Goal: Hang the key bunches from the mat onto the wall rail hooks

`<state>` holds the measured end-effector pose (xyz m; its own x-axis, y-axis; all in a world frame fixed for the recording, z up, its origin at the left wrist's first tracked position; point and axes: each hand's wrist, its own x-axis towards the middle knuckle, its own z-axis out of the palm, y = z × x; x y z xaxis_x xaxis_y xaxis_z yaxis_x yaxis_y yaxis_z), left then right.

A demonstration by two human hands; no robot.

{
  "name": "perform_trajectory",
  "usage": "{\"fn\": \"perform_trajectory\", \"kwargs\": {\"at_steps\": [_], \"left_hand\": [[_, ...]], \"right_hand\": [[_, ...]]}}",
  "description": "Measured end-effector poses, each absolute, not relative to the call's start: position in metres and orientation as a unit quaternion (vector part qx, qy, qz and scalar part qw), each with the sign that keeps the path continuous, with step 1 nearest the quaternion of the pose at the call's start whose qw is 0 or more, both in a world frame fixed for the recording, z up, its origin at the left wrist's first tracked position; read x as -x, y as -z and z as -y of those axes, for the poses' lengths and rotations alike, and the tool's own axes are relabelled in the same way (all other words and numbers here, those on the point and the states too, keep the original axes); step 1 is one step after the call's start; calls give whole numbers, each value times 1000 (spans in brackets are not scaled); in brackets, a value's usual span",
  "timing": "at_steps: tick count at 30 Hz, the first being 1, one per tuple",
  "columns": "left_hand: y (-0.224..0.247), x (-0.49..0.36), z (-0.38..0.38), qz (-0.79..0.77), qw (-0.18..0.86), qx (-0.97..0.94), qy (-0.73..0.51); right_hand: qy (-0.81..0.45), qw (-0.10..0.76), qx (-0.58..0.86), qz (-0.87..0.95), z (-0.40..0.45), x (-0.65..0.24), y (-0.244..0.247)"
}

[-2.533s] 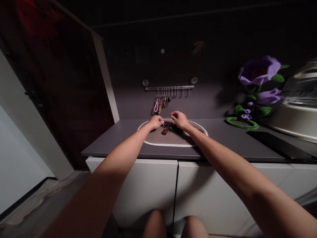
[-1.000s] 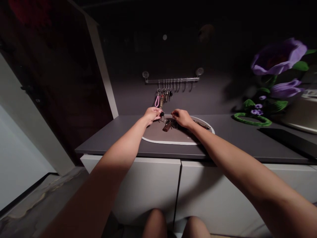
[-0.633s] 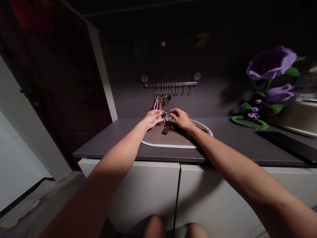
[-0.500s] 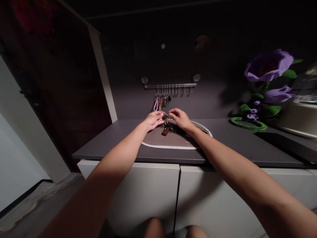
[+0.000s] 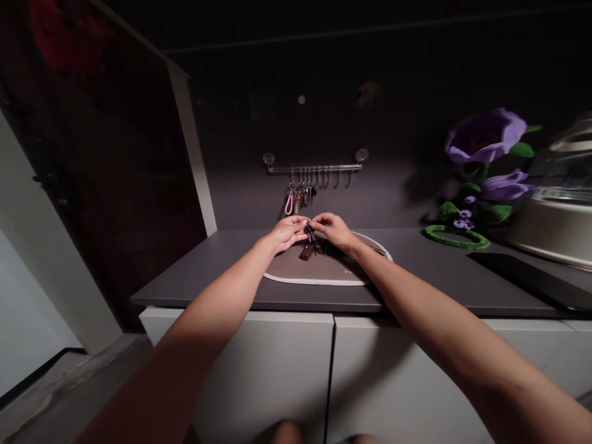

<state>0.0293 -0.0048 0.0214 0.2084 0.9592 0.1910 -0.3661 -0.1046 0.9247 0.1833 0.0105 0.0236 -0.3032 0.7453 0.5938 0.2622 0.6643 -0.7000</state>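
Observation:
Between my fingertips, over the mat, is a small bunch of keys (image 5: pixel 310 232) with dark heads. My left hand (image 5: pixel 287 234) pinches its ring from the left. From the right, my right hand (image 5: pixel 333 230) has thumb and forefinger closed at the same ring; the exact grip is too small to make out. Just below the keys is a brown fob (image 5: pixel 306 251), with more dark keys beside it; whether these hang from the ring or lie on the mat I cannot tell. The brown oval mat (image 5: pixel 314 271) has a white rim and is partly covered by my right forearm.
Above my hands, a clear hook rail (image 5: pixel 319 168) on the wall carries several keys (image 5: pixel 308 195) and a pink loop (image 5: pixel 289 203) at its left end. Purple artificial flowers (image 5: pixel 485 135), a black flat tray (image 5: pixel 531 280) and a cream appliance (image 5: pixel 550 225) stand on the right.
My right hand has come left and its fingertips now meet the ring at my left hand. The whole view has shifted slightly, with the counter sitting lower.

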Motion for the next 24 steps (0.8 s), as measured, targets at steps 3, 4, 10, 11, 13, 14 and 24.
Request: {"fn": "perform_trajectory", "kwargs": {"at_steps": [3, 4, 10, 11, 13, 14, 24], "left_hand": [[-21, -31, 5, -302, 593, -496, -558], [-21, -31, 5, -304, 590, -496, -560], [-21, -32, 5, -308, 573, -517, -557], [-21, -32, 6, -310, 568, -521, -557], [-21, -32, 6, -318, 556, -531, -555], [-21, -32, 6, -321, 549, -536, -555], [-15, -34, -3, -379, 350, -654, -553]], "right_hand": [[-253, 489, 324, 770, -10, -184, -24], [-254, 490, 320, 770, -10, -184, -24], [-245, 501, 314, 768, -15, -186, -21], [-242, 503, 313, 768, -16, -186, -21], [-240, 507, 312, 767, -17, -187, -20], [-244, 508, 310, 766, -17, -188, -20], [-238, 559, 307, 733, -27, -195, -19]]}}
